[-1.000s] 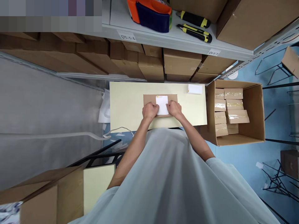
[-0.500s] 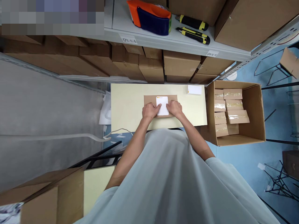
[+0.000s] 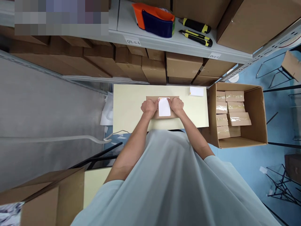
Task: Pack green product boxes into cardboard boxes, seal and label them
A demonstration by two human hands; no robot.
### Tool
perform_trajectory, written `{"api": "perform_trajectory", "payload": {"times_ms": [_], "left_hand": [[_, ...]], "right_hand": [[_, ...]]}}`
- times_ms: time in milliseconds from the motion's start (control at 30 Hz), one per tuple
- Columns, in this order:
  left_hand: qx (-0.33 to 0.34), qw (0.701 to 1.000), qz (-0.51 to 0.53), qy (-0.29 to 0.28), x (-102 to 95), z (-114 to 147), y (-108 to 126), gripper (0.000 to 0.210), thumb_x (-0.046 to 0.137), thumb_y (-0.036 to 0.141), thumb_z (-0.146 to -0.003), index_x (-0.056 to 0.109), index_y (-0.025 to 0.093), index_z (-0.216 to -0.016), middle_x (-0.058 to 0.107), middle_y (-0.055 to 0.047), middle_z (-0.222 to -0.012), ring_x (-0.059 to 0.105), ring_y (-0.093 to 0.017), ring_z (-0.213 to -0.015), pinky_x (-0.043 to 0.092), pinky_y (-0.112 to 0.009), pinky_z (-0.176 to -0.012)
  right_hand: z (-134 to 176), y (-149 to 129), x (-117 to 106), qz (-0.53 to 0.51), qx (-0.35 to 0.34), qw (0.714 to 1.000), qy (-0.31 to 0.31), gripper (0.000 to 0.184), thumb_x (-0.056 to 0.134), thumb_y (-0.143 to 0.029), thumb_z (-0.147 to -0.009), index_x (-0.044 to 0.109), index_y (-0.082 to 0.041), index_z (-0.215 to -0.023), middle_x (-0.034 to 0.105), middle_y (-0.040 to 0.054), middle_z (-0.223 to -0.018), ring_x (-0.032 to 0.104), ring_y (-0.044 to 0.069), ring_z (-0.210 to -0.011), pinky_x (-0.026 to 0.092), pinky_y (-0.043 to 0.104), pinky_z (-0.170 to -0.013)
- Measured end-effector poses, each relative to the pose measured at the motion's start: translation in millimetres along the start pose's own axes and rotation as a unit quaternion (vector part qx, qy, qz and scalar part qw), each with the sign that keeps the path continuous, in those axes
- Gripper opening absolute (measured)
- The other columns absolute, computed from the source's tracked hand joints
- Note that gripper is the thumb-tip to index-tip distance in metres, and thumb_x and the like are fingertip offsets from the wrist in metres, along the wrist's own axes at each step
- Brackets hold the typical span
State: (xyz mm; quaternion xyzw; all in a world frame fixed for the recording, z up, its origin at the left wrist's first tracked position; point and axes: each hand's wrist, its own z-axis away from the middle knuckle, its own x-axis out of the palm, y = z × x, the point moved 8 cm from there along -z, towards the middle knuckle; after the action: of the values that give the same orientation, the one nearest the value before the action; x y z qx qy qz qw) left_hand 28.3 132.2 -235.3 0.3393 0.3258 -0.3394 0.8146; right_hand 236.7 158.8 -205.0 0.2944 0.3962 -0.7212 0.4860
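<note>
A white label [image 3: 164, 107] with a small orange mark at its top lies on a flat brown cardboard box [image 3: 172, 116] in front of me. My left hand [image 3: 149, 107] is closed, fingers curled, its thumb at the label's upper left corner. At the upper right corner is the thumb of my right hand [image 3: 176, 105], also with curled fingers. Both hands rest over the box's sides; their fingertips are mostly hidden. A small stack of white labels [image 3: 196, 91] sits at the table's far right corner.
The pale table [image 3: 129, 110] stands against a shelf [image 3: 150, 44] packed with cartons. On the shelf lie an orange and blue tape dispenser [image 3: 155, 22] and two utility knives [image 3: 197, 31]. An open carton [image 3: 255, 116] at right holds several taped boxes.
Both thumbs have slid away from me along the label, from its sides to its upper corners. The box and label stay in place on the table; the camera view has shifted slightly.
</note>
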Motion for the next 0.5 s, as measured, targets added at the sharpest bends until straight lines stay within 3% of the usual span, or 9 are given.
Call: {"api": "perform_trajectory", "payload": {"times_ms": [167,233,300,500], "left_hand": [[0.069,0.997,0.029,-0.011,2.7,14,-5,0.036,0.07,0.056,-0.095,0.072,0.027,-0.075,0.081,-0.01,-0.092,0.076,-0.032,-0.101,0.056,-0.042,-0.095],[0.108,0.993,0.047,-0.029,7.0,21,-8,0.025,0.081,0.05,-0.087,0.072,0.026,-0.085,0.081,-0.007,-0.096,0.076,-0.028,-0.099,0.057,-0.039,-0.093],[0.146,0.986,0.057,-0.051,11.5,26,-10,0.033,0.089,0.047,-0.078,0.071,0.025,-0.094,0.08,-0.005,-0.099,0.075,-0.025,-0.097,0.058,-0.036,-0.092],[0.216,0.974,0.003,-0.071,15.5,26,-4,0.057,0.102,0.049,-0.059,0.067,0.025,-0.097,0.077,-0.007,-0.102,0.071,-0.03,-0.11,0.058,-0.039,-0.097]], "right_hand": [[9,8,7,-0.008,-0.041,0.998,-0.053,0.036,0.058,-0.043,-0.113,0.075,-0.022,-0.089,0.083,0.0129,-0.11,0.077,0.03,-0.109,0.057,0.036,-0.092],[15,11,11,-0.013,-0.074,0.995,-0.066,0.019,0.069,-0.036,-0.106,0.072,-0.023,-0.092,0.083,0.0083,-0.111,0.076,0.027,-0.107,0.056,0.033,-0.09],[21,12,16,-0.016,-0.108,0.991,-0.08,0.01,0.078,-0.03,-0.098,0.071,-0.024,-0.1,0.081,0.0055,-0.113,0.075,0.024,-0.106,0.055,0.031,-0.089],[30,8,23,0.019,-0.161,0.982,-0.096,0.046,0.097,-0.028,-0.078,0.065,-0.021,-0.11,0.074,0.0073,-0.125,0.072,0.025,-0.111,0.055,0.031,-0.094]]}}
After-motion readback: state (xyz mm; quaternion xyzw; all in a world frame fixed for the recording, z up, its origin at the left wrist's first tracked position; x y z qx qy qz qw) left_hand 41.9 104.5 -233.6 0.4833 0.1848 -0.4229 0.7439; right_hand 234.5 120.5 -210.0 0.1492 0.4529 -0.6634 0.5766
